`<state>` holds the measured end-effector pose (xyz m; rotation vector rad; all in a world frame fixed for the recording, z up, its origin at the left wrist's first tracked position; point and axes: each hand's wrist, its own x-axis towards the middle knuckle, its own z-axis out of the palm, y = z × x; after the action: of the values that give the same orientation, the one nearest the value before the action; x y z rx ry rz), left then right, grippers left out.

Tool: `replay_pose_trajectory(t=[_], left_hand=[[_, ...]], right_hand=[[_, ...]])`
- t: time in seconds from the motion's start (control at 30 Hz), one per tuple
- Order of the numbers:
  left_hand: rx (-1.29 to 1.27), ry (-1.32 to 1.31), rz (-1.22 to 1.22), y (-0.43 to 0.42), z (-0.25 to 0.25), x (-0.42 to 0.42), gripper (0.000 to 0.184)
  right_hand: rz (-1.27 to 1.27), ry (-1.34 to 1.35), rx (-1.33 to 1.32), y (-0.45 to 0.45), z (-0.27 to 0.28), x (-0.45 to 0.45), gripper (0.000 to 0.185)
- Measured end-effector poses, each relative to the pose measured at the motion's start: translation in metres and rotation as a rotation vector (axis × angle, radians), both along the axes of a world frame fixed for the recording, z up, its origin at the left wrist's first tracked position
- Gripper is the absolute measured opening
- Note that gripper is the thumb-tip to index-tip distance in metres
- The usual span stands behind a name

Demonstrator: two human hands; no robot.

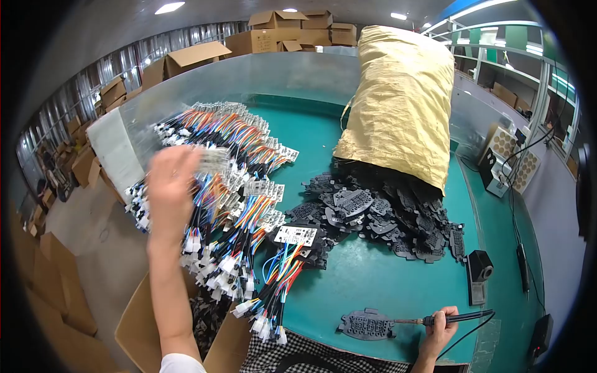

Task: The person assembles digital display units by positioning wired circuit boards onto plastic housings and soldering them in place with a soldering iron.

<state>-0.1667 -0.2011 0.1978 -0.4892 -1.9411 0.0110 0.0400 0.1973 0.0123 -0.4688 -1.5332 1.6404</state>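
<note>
My right hand (439, 332) grips a soldering iron (457, 317) near the table's front edge. Its tip points left, at the right end of a black plastic plate (367, 325) lying flat; contact is unclear. Over the heap of wired circuit boards (249, 211) my left hand (173, 174) is raised and smeared by motion. A blurred circuit board (214, 160) with wires shows at its fingers and seems to move with it. Closer to me, one wired circuit board (296, 235) rests on stacked black plates, its coloured leads and white connectors hanging toward me.
A yellow woven sack (401, 99) stands at the back, black plastic plates (385, 211) spilling from its mouth. To the right sits a soldering iron stand (479, 276). Below the left forearm is an open cardboard box (140, 323). Cables run along the right wall.
</note>
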Motion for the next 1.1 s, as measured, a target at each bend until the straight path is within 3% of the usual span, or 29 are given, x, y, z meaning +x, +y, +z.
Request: replay_pose_trajectory(t=[0.1, 0.23, 0.37, 0.5, 0.67, 1.1], left_hand=[[0.137, 0.104, 0.084, 0.002, 0.031, 0.073, 0.036], [0.043, 0.2, 0.129, 0.03, 0.031, 0.121, 0.03], [0.007, -0.298, -0.361, 0.084, -0.012, 0.127, 0.027], [-0.006, -0.629, -0.646, 0.135, -0.089, 0.115, 0.03], [0.042, -0.841, -0.783, 0.166, -0.14, 0.128, 0.03], [0.055, -0.983, -0.816, 0.177, -0.17, 0.14, 0.034]], right_hand=[[0.012, 0.017, -0.01, 0.0, 0.0, 0.0, 0.014], [0.048, 0.001, -0.062, -0.001, 0.005, 0.002, 0.014], [0.022, 0.033, -0.032, -0.002, 0.005, 0.003, 0.014], [-0.03, 0.022, -0.047, -0.004, 0.011, 0.004, 0.013], [-0.005, 0.012, 0.028, -0.002, 0.006, 0.006, 0.013], [0.012, 0.005, 0.029, -0.002, 0.004, 0.007, 0.014]])
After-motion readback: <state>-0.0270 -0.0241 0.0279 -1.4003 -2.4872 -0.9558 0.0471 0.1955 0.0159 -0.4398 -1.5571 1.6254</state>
